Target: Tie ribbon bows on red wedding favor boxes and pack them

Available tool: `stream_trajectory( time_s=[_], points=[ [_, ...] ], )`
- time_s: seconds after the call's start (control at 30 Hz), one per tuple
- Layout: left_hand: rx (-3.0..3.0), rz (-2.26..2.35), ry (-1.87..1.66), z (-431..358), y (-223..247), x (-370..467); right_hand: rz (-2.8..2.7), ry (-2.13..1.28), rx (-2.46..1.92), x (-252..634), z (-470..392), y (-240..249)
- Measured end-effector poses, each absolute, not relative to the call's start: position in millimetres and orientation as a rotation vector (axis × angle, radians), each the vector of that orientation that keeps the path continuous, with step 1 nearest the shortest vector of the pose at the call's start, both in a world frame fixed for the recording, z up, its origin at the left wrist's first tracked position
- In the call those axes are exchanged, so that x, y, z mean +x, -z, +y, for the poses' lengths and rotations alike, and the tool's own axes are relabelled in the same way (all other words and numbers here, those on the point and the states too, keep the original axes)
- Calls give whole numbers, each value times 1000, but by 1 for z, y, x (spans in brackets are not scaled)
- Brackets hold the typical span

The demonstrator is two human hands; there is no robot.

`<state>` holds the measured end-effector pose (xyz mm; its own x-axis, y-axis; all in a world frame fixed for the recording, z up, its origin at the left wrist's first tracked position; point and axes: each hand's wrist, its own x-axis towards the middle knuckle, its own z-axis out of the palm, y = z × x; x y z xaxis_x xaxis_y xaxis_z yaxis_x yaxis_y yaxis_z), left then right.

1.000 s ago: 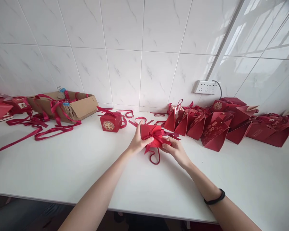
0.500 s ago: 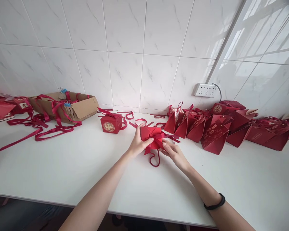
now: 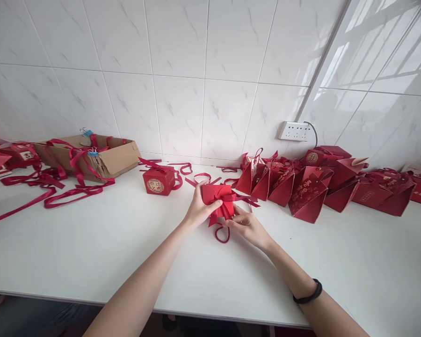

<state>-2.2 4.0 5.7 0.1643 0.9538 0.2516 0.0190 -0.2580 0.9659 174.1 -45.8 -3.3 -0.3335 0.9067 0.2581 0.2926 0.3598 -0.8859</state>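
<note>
A small red gift box (image 3: 215,194) with a dark red ribbon bow sits on the white table (image 3: 91,248), just past its middle. My left hand (image 3: 198,209) grips the box's left side, thumb across the front. My right hand (image 3: 245,225) is at the box's lower right, fingers pinching the ribbon near the bow. A red cord loop (image 3: 222,234) hangs from under the box onto the table between my hands. A black band circles my right wrist.
A finished red cube box (image 3: 158,180) stands left of my hands. Several red folded boxes (image 3: 308,192) line the back right under a wall socket (image 3: 293,130). A cardboard carton (image 3: 103,157) with loose red ribbons (image 3: 56,192) lies at the back left.
My right hand has slid left and closer under the bow. The box has tilted slightly. The view has shifted a little.
</note>
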Motion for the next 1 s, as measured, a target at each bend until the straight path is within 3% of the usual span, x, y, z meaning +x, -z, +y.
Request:
stream_trajectory(
  time_s=[0.47, 0.6, 0.73, 0.87, 1.0],
  points=[
    [1508, 1037, -1265, 4, -9, -2, -1994, -632, -1173, 181, -44, 12],
    [1537, 932, -1151, 2, -10, -4, -1716, -477, -1278, 187, -43, 5],
    [1599, 794, -1036, 0, -8, -4, -1419, -638, -1205, 191, -40, 4],
    [1661, 719, -959, -1, -4, 0, -1546, -913, -1107, 186, -41, 7],
    [1677, 704, -984, -3, -2, 4, -1548, -975, -1087, 182, -43, 5]
  ],
)
